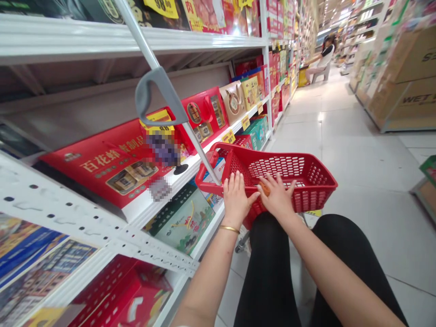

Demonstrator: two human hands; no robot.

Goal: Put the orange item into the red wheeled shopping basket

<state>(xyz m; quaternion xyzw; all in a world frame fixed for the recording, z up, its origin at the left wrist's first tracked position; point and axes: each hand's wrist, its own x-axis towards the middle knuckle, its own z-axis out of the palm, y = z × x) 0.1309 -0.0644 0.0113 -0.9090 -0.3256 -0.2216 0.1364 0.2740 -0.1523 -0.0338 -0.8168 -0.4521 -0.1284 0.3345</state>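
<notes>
My left hand (236, 196) lies palm down on the near rim of a red plastic shopping basket (315, 186), fingers stretched out. Close beside it, my right hand (277, 196) rests on the same rim with its fingers spread. A small orange-brown thing (265, 188) shows at the right hand's fingers; whether it is held, I cannot tell. The basket has perforated sides and sits just past my knees. A metal pole (204, 159) with a grey looped handle (161, 97) slants up from the basket's left end. A gold bracelet (230, 229) circles my left wrist.
White metal shelves (143, 43) run along the left, holding gift boxes, including a red box (109, 159) and a green box (184, 218). Large cardboard cartons (402, 97) stand at right. Farther down the tiled aisle (323, 118), a person (327, 54) sits by the shelves.
</notes>
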